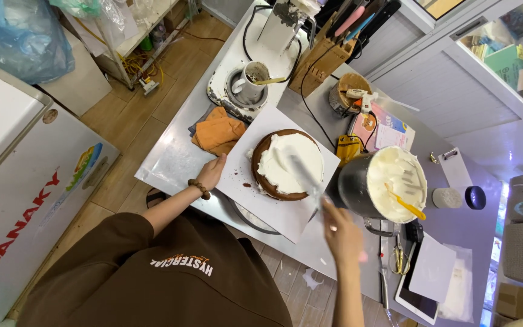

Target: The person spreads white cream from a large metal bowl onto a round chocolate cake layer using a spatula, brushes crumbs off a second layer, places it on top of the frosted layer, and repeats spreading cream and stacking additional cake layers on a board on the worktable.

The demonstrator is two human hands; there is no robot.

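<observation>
While the right hand (pixel 341 233) grips the handle of a long flat spatula (pixel 302 171), fingers closed round it, the blade lies across the white cream on top of the round brown cake (pixel 287 163); the blade is motion-blurred, so its exact contact line cannot be read. Cake sits on a white square board (pixel 286 212) at the middle of the steel table (pixel 171 160), seemingly on a turntable whose rim (pixel 250 221) shows at the near edge. Left hand (pixel 211 172) rests on the board's left edge, fingers loosely curled, holding nothing that I can make out. Cream covers most of the top; brown sides are bare and crumbs lie on the board to the left. Judged step: spreading the top coat, roughly early to midway. Metal bowl of cream (pixel 388 184) with a yellow scraper (pixel 408 204) stands just right of the cake; an orange cloth (pixel 218 132) lies to the far left. Next move likely calls for a level blade, light pressure, and the left hand steadying or turning the board so cream reaches the edge without dragging crumbs.
</observation>
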